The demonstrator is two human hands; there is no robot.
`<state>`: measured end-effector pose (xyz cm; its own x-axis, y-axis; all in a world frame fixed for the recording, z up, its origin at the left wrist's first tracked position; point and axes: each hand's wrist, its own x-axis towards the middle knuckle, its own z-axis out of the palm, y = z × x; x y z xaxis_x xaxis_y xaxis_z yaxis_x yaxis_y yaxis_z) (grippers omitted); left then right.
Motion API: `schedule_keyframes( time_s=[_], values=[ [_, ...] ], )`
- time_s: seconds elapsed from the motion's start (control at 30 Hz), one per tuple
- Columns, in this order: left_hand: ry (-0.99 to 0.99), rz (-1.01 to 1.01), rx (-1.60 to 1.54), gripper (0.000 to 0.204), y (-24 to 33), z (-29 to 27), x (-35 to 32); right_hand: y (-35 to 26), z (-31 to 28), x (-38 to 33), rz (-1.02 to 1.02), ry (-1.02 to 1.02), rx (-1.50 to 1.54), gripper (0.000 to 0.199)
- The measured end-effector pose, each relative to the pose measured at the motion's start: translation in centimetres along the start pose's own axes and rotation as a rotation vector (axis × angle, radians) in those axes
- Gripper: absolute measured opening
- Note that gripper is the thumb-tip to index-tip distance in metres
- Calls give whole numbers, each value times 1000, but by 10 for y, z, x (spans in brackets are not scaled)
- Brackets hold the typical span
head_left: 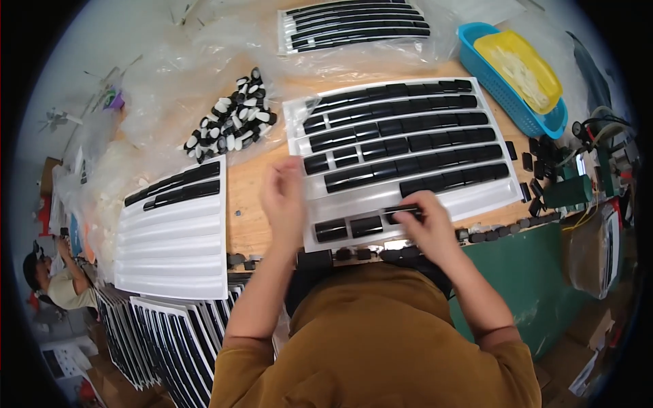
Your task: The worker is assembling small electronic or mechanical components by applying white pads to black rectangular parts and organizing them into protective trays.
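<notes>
Three white grooved trays lie on a wooden bench (pixel 248 204), ranked here by size. The largest tray (pixel 408 197), at the centre, has its channels nearly full of black rectangular pieces (pixel 408 144) set end to end; only its nearest channel, at 6 o'clock, is part filled, so the hands work there, within easy reach. At 9 o'clock a second tray (pixel 173 238) holds pieces only in its upper channels, the lower grooves bare. At 12 o'clock a third tray (pixel 354 27), fully loaded, rests on clear plastic sheeting, set out of the way. At 2 o'clock a blue basket (pixel 507 102) carries a yellow tray of pale parts. At 10 o'clock a loose heap of black-and-white oval parts (pixel 228 122) lies on plastic film. A stack of filled trays (pixel 163 340) stands on edge at 7 o'clock.

The right hand (pixel 428 221) has its fingers pressed down on a black piece (pixel 401 212) in the nearest channel, apparently seating it; the grip reads as closed upon it. The left hand (pixel 282 194) hovers over the tray's left edge, fingers curled together; whether it holds anything cannot be told.
</notes>
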<state>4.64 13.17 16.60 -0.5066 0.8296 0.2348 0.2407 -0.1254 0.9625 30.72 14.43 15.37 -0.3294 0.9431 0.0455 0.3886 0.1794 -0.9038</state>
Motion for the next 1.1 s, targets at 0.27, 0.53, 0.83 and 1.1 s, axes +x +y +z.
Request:
schedule_keyframes(
  time_s=[0.27,0.53,0.83,1.1],
  values=[
    [94,398,703,10,-66,-64,135,1,6,-7,-51,282,-416,36],
    [-104,224,1113,14,-83,-48,132,4,8,-14,-175,282,-592,16],
    [89,182,648,25,-68,-65,128,7,-20,12,-316,353,-618,15],
    [-314,-313,34,20,23,-9,18,23,-23,24,-371,163,-765,42]
  ],
)
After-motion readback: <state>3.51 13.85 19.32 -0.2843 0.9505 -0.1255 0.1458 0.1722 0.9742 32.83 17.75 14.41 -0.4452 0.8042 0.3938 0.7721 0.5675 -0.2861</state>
